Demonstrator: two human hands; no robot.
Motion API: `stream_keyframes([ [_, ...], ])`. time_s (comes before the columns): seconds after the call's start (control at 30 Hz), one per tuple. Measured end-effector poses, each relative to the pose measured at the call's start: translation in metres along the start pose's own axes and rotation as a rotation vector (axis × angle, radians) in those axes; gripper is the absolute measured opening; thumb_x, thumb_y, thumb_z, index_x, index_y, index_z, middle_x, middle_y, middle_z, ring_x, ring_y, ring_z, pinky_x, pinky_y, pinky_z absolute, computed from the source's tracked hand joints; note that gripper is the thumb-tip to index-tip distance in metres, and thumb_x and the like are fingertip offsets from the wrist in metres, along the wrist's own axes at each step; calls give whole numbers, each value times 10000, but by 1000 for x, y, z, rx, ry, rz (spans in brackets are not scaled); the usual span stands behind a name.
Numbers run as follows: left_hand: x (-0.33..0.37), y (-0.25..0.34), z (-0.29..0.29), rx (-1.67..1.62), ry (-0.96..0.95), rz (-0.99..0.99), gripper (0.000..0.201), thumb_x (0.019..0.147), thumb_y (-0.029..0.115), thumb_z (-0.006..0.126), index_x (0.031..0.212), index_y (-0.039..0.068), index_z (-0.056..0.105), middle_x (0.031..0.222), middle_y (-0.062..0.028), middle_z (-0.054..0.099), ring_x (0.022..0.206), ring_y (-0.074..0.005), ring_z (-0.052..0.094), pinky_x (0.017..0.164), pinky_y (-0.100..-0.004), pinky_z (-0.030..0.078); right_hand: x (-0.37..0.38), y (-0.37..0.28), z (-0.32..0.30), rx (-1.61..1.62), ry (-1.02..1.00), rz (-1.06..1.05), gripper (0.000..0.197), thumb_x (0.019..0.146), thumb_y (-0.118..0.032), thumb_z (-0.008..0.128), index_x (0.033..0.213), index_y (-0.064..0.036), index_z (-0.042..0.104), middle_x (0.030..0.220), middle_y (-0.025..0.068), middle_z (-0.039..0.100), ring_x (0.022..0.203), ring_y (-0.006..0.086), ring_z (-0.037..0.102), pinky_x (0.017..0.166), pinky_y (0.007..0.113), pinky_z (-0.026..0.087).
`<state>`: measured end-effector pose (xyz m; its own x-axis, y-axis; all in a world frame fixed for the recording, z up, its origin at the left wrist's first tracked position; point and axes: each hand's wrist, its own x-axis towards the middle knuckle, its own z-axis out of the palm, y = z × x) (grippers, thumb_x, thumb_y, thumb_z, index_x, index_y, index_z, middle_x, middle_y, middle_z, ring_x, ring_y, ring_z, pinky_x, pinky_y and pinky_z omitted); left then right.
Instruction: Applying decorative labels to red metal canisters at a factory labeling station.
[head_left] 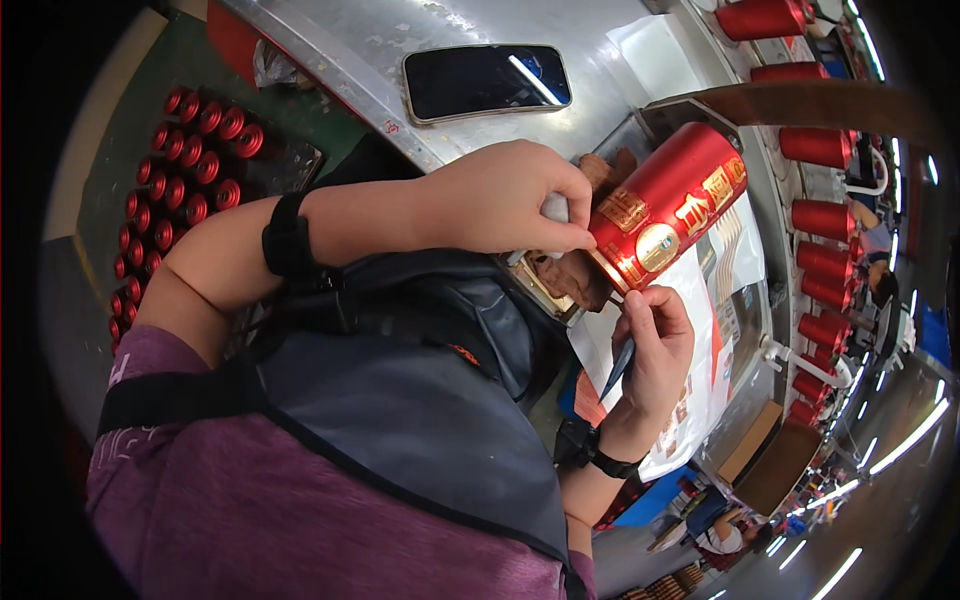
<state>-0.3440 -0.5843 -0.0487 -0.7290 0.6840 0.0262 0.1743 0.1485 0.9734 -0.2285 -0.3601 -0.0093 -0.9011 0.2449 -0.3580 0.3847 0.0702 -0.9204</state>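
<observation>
A red metallic cylinder, like a large can with gold markings (690, 190), lies tilted over the bench edge in front of me. My left hand (515, 195) is closed around a small whitish wad (555, 207), its fingertips at the cylinder's near end. My right hand (655, 345) pinches a slim dark blue-grey tool (621, 366) just below that same end. Whether the tool is tweezers or a blade I cannot tell. Crumpled brown cloth (570, 280) sits under the cylinder, beside a metal-edged fixture partly hidden by my left hand.
A dark-screened phone (487, 82) lies on the metal bench (340, 60). Several red cylinders (827, 220) line the right side, and a rack of red cylinders (175, 190) stands at left. White printed sheets (690, 400) hang by my right hand. Another person (722, 535) is far off.
</observation>
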Motion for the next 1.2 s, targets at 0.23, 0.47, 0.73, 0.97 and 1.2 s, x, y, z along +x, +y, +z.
stream_keyframes([
  [0.23,-4,-19,-5,409,287,294,301,819,250,711,1063,79,667,819,-67,568,809,-197,547,705,-311,421,0,1,0,-4,9,3,116,890,-87,708,868,-45,603,741,-8,610,591,57,530,547,190,404],
  [0.47,6,-34,9,443,123,287,785,704,372,778,1365,64,486,1120,-168,525,1177,-382,417,959,-490,363,0,-6,3,-57,19,14,122,886,-93,715,869,-44,604,739,-11,610,591,58,532,548,190,409],
  [0.73,12,-20,14,418,283,445,739,704,313,770,1336,35,507,1286,-185,500,1330,-385,352,1078,-487,323,9,7,-4,-86,-19,49,115,907,-120,694,886,-32,624,746,-4,605,612,65,535,562,201,418],
  [0.97,8,-21,15,428,306,457,800,700,322,778,1385,45,473,1290,-169,499,1351,-379,340,1075,-485,329,15,25,-4,-31,-58,56,125,927,-132,672,933,-17,623,784,23,632,639,82,556,586,221,460],
  [1.2,5,-13,10,346,183,313,908,733,440,783,1443,28,393,1106,-202,502,1081,-355,493,939,-417,413,24,24,0,-39,-64,78,125,931,-121,664,945,-3,625,777,10,617,660,77,551,606,215,452],
])
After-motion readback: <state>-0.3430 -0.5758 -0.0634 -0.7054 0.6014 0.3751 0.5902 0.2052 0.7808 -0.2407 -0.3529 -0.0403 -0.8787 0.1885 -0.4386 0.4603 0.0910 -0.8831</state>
